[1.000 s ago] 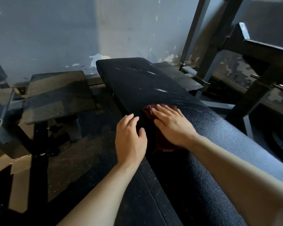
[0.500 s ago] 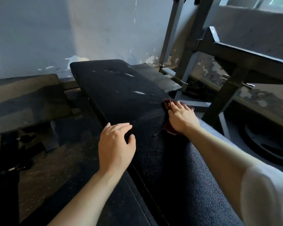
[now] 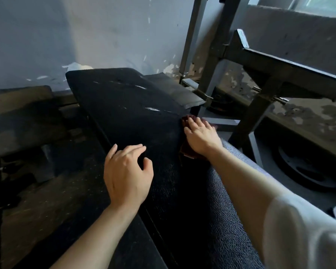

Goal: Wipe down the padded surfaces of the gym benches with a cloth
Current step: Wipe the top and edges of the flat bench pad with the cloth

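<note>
The right grip (image 3: 201, 135) lies flat, fingers straight, pressing the dark red cloth (image 3: 188, 151) onto the right edge of the padded bench top (image 3: 128, 117); it is not clenched round the cloth. Most of the cloth is hidden under the palm: only a strip shows beyond the fingertips and a corner near the wrist, toward the person. The left grip (image 3: 127, 174) is released, fingers spread and slightly bent, holding nothing, over the pad's left edge, nearer the person than the right grip and well apart from the cloth; whether it touches the pad is hard to tell.

Nearest the person, a white sleeve (image 3: 303, 235) covers the right upper arm and is cut off by the frame.

Beyond the right grip, pale scuff marks (image 3: 151, 109) streak the pad. To the right of it stands a dark metal rack frame (image 3: 275, 74), its uprights cut off at the top; a weight plate (image 3: 306, 169) lies on the floor under it, dim in shadow. Left of the left grip, a second dark bench pad (image 3: 21, 113) sits in shadow, its details hard to make out. Farthest off is a wall with peeling paint (image 3: 105, 35).
</note>
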Available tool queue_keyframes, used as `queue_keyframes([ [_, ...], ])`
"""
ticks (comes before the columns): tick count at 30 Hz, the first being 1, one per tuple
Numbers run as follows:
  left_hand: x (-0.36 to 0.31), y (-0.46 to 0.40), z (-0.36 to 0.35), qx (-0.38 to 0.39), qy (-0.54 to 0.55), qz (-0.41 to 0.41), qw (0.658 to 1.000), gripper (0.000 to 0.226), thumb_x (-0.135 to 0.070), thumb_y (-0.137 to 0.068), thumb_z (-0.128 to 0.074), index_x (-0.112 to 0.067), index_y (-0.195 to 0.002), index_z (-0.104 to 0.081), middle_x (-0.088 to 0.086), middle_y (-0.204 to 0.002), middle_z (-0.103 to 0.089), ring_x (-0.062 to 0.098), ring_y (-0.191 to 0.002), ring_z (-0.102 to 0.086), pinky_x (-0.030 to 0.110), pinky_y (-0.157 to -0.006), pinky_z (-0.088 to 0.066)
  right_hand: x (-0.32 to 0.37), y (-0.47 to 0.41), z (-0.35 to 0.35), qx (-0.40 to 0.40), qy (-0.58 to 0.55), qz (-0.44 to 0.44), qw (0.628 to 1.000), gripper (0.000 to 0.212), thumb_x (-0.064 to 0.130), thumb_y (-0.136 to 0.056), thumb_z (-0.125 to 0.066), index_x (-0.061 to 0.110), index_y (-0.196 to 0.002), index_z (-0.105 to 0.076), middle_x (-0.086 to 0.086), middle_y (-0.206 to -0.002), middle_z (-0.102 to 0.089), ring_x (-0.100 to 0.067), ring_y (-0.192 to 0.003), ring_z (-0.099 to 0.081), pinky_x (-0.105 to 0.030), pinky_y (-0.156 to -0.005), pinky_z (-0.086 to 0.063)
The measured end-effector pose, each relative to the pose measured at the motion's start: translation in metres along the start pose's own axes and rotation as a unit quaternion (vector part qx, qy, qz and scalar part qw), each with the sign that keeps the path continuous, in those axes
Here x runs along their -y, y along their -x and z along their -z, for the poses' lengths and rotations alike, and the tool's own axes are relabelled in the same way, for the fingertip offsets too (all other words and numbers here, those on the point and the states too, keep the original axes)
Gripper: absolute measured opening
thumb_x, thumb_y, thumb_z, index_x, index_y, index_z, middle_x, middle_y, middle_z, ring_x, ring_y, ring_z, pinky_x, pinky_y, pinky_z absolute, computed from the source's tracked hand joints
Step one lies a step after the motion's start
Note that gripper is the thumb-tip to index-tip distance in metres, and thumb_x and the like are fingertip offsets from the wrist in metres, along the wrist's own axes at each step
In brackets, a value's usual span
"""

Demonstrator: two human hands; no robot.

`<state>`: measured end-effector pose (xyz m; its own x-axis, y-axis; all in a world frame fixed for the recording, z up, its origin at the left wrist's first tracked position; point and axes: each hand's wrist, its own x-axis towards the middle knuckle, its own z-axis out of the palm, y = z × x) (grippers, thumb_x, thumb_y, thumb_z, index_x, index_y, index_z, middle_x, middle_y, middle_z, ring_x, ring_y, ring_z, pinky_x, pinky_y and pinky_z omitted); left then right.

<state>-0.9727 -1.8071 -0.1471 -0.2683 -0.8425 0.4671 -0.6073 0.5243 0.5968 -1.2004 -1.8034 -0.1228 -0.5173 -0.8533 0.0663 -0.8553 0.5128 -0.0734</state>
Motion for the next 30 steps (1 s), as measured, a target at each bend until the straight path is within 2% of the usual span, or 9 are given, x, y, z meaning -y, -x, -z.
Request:
queue_keyframes([
  [5,-0.002,-0.003,-0.001,-0.01,0.006,0.026,1.0,0.023,-0.013,-0.08,-0.068,-0.017,-0.101,-0.075,-0.004,-0.109,-0.072,0.012,-0.106,-0.065,0.038,-0.116,-0.025,0.062,0.013,-0.008,0.004,-0.03,0.136,0.99,0.06,0.047,-0.098,-0.017,0.022,-0.15,-0.03,-0.005,-0.159,-0.025,-0.028,-0.147,-0.018,-0.046,-0.118,-0.015],
  [9,-0.002,-0.002,0.0,-0.016,0.004,0.031,0.999,0.023,-0.014,-0.081,-0.067,-0.017,-0.102,-0.074,-0.004,-0.109,-0.072,0.011,-0.107,-0.064,0.039,-0.117,-0.023,0.068,0.057,0.002,-0.048,-0.026,0.15,0.987,0.05,0.045,-0.1,-0.036,0.028,-0.147,-0.036,0.002,-0.155,-0.034,-0.022,-0.143,-0.029,-0.037,-0.11,-0.027],
  [15,-0.003,0.003,0.002,-0.011,-0.003,0.021,1.0,0.024,-0.012,-0.084,-0.065,-0.014,-0.106,-0.074,-0.001,-0.113,-0.071,0.013,-0.108,-0.065,0.04,-0.119,-0.019,0.049,0.11,0.009,-0.027,-0.033,0.18,0.983,0.051,0.045,-0.099,-0.036,0.027,-0.147,-0.038,0.003,-0.155,-0.035,-0.02,-0.143,-0.031,-0.039,-0.112,-0.031],
  [17,-0.004,0.005,0.004,0.001,-0.004,0.02,1.0,0.026,-0.012,-0.085,-0.063,-0.013,-0.11,-0.072,-0.002,-0.118,-0.069,0.012,-0.112,-0.063,0.039,-0.12,-0.015,0.045,0.123,0.008,-0.061,-0.033,0.177,0.982,0.05,0.045,-0.093,-0.034,0.025,-0.134,-0.055,0.003,-0.142,-0.053,-0.022,-0.131,-0.049,-0.042,-0.102,-0.043],
  [19,-0.003,0.007,0.006,0.022,0.001,0.016,1.0,0.029,-0.012,-0.088,-0.061,-0.012,-0.116,-0.07,-0.002,-0.125,-0.066,0.011,-0.12,-0.058,0.038,-0.121,-0.01,0.043,0.134,0.01,-0.131,-0.02,0.157,0.979,0.042,0.044,-0.088,-0.036,0.023,-0.108,-0.067,0.005,-0.112,-0.069,-0.024,-0.101,-0.064,-0.038,-0.08,-0.052],
  [22,-0.005,0.012,0.012,0.044,0.024,0.018,0.999,0.032,-0.012,-0.09,-0.059,-0.009,-0.122,-0.065,0.001,-0.132,-0.061,0.011,-0.131,-0.049,0.037,-0.122,-0.005,0.043,0.147,0.023,-0.19,0.008,0.111,0.975,0.025,0.041,-0.089,-0.049,0.019,-0.084,-0.06,0.005,-0.078,-0.065,-0.025,-0.074,-0.063,-0.032,-0.056,-0.047],
  [27,-0.01,0.021,0.025,0.066,0.047,0.045,0.996,0.034,-0.014,-0.094,-0.055,-0.01,-0.127,-0.061,0.001,-0.137,-0.057,0.013,-0.137,-0.04,0.036,-0.121,-0.003,0.048,0.138,0.061,-0.19,-0.048,-0.073,0.978,0.041,0.054,-0.094,-0.048,0.014,-0.104,-0.051,-0.011,-0.098,-0.068,-0.037,-0.093,-0.062,-0.037,-0.07,-0.041],
  [29,-0.012,0.025,0.031,0.072,0.049,0.065,0.994,0.036,-0.015,-0.094,-0.054,-0.011,-0.129,-0.059,0.001,-0.139,-0.055,0.014,-0.139,-0.038,0.037,-0.12,-0.004,0.058,0.141,0.061,-0.179,-0.104,-0.075,0.975,0.05,0.057,-0.093,-0.047,0.014,-0.118,-0.047,-0.012,-0.114,-0.062,-0.034,-0.107,-0.056,-0.038,-0.082,-0.042],
  [30,-0.014,0.026,0.033,0.077,0.049,0.073,0.993,0.037,-0.015,-0.094,-0.054,-0.011,-0.131,-0.058,0.001,-0.14,-0.054,0.014,-0.14,-0.036,0.038,-0.12,-0.004,0.064,0.148,0.058,-0.133,-0.129,-0.046,0.982,0.053,0.054,-0.093,-0.047,0.014,-0.129,-0.044,-0.011,-0.124,-0.056,-0.033,-0.114,-0.05,-0.039,-0.092,-0.039],
])
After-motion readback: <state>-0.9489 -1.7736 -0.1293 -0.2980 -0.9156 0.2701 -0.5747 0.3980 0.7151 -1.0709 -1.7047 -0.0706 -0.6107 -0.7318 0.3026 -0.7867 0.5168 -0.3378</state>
